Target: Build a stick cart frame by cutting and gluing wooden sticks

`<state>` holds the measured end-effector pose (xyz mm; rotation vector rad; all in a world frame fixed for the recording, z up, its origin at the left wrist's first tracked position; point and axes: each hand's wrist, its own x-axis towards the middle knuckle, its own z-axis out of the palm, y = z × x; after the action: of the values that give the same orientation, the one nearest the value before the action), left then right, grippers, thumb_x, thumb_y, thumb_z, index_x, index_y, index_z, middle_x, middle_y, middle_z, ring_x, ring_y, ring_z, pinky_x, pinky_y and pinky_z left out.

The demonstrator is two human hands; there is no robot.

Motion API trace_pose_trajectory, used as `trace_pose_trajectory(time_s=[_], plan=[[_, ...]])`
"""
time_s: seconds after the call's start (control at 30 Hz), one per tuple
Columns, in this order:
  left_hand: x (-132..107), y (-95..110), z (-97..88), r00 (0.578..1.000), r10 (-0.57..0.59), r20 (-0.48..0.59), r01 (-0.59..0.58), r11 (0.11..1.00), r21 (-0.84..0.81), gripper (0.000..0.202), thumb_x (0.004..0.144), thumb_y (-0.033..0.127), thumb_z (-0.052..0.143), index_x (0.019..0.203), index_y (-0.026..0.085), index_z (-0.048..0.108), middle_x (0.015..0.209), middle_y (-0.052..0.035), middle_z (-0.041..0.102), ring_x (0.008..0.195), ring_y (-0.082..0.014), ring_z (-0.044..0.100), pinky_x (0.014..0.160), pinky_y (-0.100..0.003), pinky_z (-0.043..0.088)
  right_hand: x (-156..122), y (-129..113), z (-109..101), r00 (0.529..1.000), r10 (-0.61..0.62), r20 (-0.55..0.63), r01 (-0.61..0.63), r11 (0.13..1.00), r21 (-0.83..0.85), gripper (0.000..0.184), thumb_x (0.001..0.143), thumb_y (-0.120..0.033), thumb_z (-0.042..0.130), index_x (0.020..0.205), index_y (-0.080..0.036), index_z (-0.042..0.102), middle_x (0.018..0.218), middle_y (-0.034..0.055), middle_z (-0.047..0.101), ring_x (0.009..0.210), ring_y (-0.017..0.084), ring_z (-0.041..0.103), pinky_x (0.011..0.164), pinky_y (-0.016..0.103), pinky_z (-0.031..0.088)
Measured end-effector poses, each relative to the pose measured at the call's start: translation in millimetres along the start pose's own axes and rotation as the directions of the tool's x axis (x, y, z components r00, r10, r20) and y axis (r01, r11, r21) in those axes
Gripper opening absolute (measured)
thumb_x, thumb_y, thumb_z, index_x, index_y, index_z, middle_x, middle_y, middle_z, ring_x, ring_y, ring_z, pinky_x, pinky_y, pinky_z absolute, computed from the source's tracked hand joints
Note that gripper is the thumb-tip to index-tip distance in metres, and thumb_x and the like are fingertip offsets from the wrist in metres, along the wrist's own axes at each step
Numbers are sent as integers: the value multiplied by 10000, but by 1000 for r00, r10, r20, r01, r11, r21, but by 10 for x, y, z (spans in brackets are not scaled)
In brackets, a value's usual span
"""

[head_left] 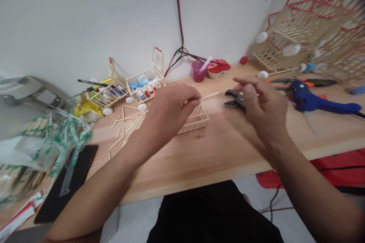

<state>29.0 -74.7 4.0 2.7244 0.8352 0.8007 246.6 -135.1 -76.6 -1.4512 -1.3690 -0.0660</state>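
My left hand is closed in a pinch on a thin wooden stick that points right, held above a small frame of glued sticks on the wooden table. My right hand hovers to the right of the stick with its fingers curled and pinched together. Just behind it lie black cutting pliers; whether the fingers hold anything I cannot make out.
Loose cut sticks and bottle caps lie left of centre by two small stick baskets. A blue glue gun, a pink cup, a red dish and a large stick model stand at the back right. Plastic bags sit at the left.
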Motion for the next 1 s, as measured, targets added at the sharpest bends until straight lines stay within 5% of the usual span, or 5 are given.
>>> trace_pose_trajectory(time_s=[0.1,0.27,0.7,0.87,1.0], plan=[[4,91,-71,999,-41,28,47,962,-270,122,873,168,617,825,170,730,753,4,724,646,-108,586,627,-254,437,-53,-234,-42,988,98,116,-115,983,141,278,970,-399,528,1139,-283,714,844,18,686,810,198,660,748,375,542],[-24,153,-32,992,-54,116,95,919,-383,140,852,136,620,801,174,744,724,15,723,631,-97,581,630,-249,430,-199,-479,-61,956,148,253,-220,932,289,216,917,-414,627,1076,-320,739,750,-11,642,706,156,630,645,298,530],[-46,-1,-141,999,-42,23,47,962,-268,127,861,168,628,777,179,723,768,1,727,714,-127,622,709,-278,469,-502,-76,-292,820,520,238,-556,628,544,199,727,-396,817,794,-246,704,705,-7,625,630,128,551,543,261,479],[-58,45,-103,997,-14,80,44,921,-387,84,845,156,647,822,176,726,751,2,722,690,-115,636,679,-260,478,-587,-166,-247,803,551,227,-581,637,506,223,727,-418,816,793,-241,699,713,-3,641,671,135,588,576,258,499],[-68,76,-66,997,-23,70,52,891,-452,126,835,126,626,755,177,709,714,12,719,676,-106,639,675,-249,479,-558,-286,-207,841,469,271,-542,732,413,184,782,-402,774,845,-243,705,734,-9,662,673,121,598,622,248,506]])
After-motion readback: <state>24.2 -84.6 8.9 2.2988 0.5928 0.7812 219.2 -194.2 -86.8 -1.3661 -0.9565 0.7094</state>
